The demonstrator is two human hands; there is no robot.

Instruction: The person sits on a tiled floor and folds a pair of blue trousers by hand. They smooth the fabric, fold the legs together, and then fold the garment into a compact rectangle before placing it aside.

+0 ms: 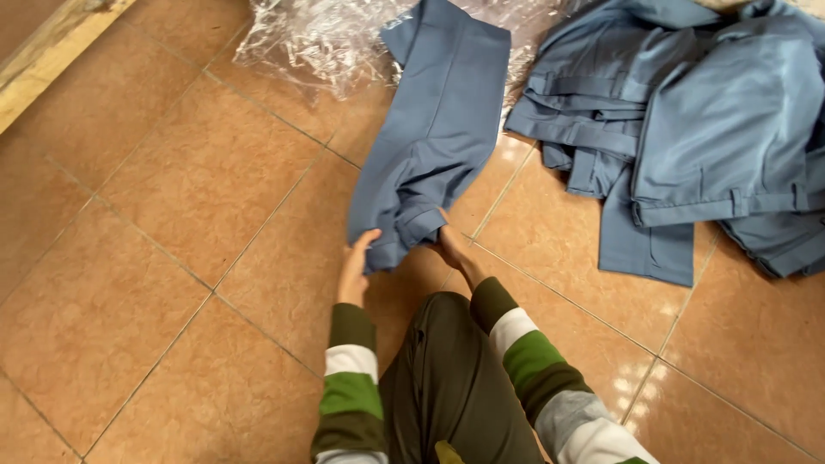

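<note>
A pair of blue trousers [434, 129] lies stretched out on the tiled floor [172, 241] in front of me, its near end bunched up. My left hand [354, 268] grips the left side of that bunched end. My right hand [453, 245] holds its right side, fingers tucked under the cloth. Both arms wear sleeves striped green, white and grey. My knee in dark olive trousers [447, 378] shows between my arms.
A heap of more blue trousers [687, 129] lies at the upper right. Crumpled clear plastic wrap [318, 43] sits at the top behind the held pair. A pale wooden edge [51, 51] runs along the upper left corner.
</note>
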